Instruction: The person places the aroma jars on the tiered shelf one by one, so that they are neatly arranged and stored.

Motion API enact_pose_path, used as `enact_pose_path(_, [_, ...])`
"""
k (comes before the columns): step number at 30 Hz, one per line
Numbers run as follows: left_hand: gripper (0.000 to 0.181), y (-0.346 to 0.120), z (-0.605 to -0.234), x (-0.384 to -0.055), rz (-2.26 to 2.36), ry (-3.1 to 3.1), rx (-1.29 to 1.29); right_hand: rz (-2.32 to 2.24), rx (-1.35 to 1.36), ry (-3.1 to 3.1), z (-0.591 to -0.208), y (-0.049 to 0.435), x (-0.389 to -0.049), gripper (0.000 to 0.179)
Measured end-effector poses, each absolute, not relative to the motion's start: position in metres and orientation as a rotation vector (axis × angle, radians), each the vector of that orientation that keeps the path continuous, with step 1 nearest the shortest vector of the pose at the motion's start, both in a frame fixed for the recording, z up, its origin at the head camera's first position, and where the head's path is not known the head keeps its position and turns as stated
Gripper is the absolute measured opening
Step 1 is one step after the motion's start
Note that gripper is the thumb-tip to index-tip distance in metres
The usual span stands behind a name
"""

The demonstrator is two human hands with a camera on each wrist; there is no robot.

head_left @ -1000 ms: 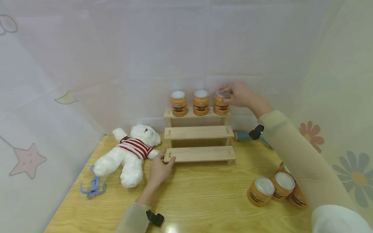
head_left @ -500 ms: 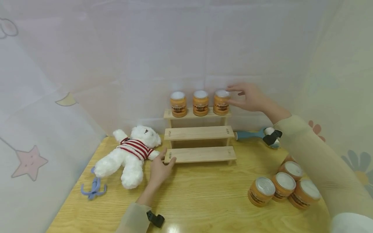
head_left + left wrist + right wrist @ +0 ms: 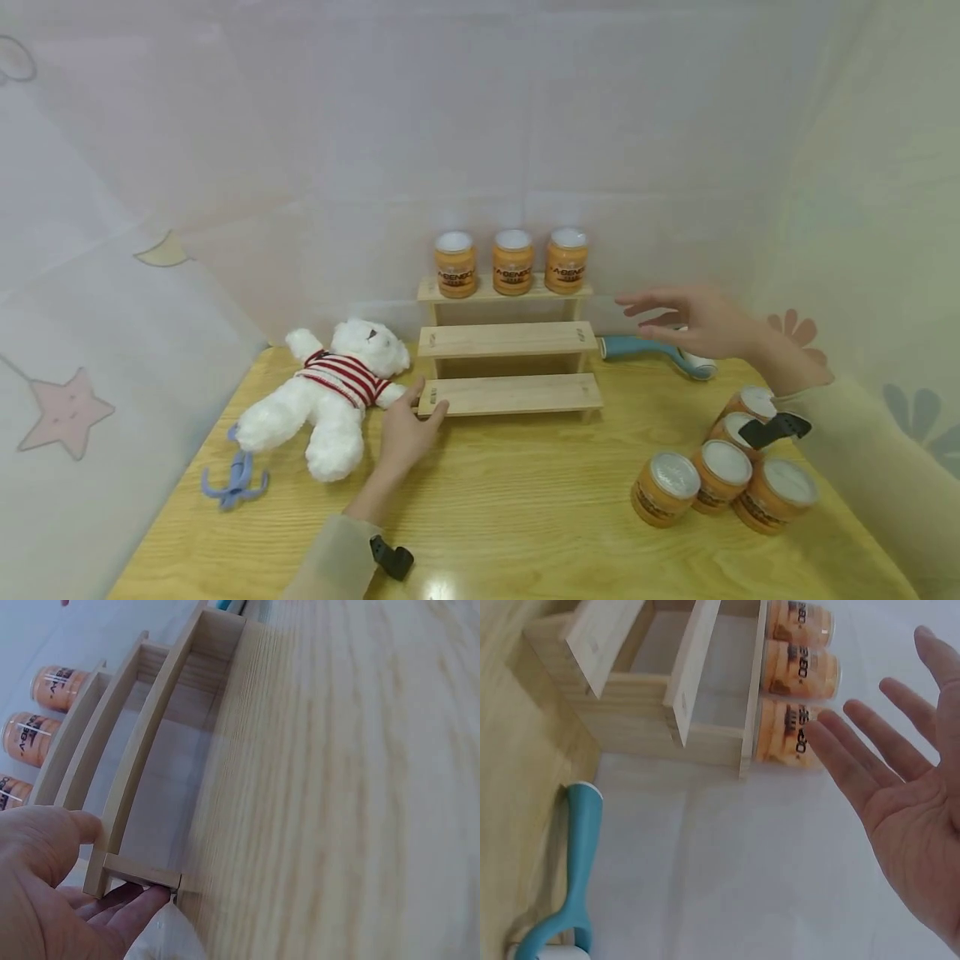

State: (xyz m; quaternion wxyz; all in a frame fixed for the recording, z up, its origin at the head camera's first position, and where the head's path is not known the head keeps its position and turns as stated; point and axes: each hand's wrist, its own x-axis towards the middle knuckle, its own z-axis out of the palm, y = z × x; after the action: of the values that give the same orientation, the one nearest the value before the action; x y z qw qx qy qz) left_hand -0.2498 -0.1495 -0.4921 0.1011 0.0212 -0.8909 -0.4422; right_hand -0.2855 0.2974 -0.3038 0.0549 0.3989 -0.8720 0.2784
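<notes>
Gripping wooden shelf (image 3: 508,338), left hand (image 3: 406,435)

Beige sleeves (image 3: 862,467), black wrist cameras (image 3: 392,558)

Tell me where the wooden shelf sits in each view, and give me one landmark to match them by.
Head: shelf near the middle, its steps running across.
Left wrist: shelf in the left half, slanting up to the top edge.
Right wrist: shelf at upper left, cut off by the top edge.
Shared landmark: orange jars lined up on its highest step.
</notes>
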Motion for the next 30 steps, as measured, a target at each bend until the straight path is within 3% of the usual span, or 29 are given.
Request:
enact_pose_path(6, [0.075,-0.148,-0.496,-0.249,-1.328,-2.649,0.05,1.007,1.41,-2.59,-0.328,0.308,-0.256,0.056])
enact_pose_path(20, [0.075,-0.151,-0.493,-0.25,-1.361,-2.642,0.061,0.94,1.43,-2.781,-0.363,0.322,-0.205,0.053])
enact_pose_path(30, [0.073,-0.152,-0.493,-0.249,-1.301,-2.643,0.068,0.828,1.173,-2.846,-0.377,0.318,-0.185,0.037])
